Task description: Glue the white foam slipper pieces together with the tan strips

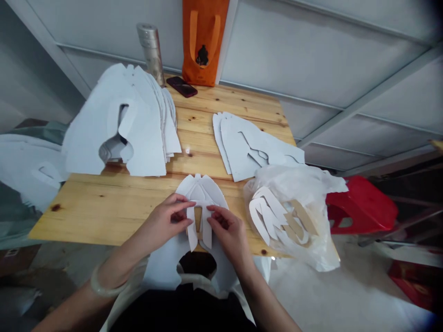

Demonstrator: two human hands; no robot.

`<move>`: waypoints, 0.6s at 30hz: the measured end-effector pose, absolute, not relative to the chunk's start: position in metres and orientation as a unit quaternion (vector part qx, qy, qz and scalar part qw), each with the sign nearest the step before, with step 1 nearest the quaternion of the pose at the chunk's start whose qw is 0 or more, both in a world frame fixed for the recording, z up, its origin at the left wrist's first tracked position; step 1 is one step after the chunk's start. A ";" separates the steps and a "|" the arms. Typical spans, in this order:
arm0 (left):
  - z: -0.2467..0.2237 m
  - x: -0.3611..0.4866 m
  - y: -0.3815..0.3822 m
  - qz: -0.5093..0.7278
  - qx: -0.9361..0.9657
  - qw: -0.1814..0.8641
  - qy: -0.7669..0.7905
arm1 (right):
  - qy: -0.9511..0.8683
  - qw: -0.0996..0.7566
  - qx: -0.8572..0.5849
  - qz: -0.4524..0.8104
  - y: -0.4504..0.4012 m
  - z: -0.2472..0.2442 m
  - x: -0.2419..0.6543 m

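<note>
In front of me a large white die-cut cardboard sheet (162, 267) overhangs the table's front edge, with a dark rounded opening low in its middle. Over its upper part sits a smaller white arch-shaped cardboard piece (206, 233) with a narrow slot through which tan shows. My left hand (162, 221) pinches the arch's left side between thumb and fingers. On the opposite side, my right hand (228, 230) grips it the same way, fingers curled. Whether the arch is fully separate from the sheet I cannot tell.
A tall stack of white cut sheets (145, 124) stands at left; more sheets (228, 147) lie at right. Beside them, a clear plastic bag (321, 240) holds cardboard offcuts. A phone (182, 86), metallic flask (152, 53) and orange bag (204, 69) are behind. A red stool (367, 203) is at right.
</note>
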State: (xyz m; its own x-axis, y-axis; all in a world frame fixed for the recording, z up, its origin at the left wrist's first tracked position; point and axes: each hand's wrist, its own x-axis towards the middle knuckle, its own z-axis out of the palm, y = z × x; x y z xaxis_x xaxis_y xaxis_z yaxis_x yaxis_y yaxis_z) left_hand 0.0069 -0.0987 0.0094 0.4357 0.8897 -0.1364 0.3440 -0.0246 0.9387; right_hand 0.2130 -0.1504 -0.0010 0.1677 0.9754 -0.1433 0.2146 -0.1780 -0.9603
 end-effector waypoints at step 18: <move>0.015 0.007 -0.093 0.226 0.674 0.533 0.459 | -0.509 0.421 -0.624 0.416 -0.151 -0.004 0.214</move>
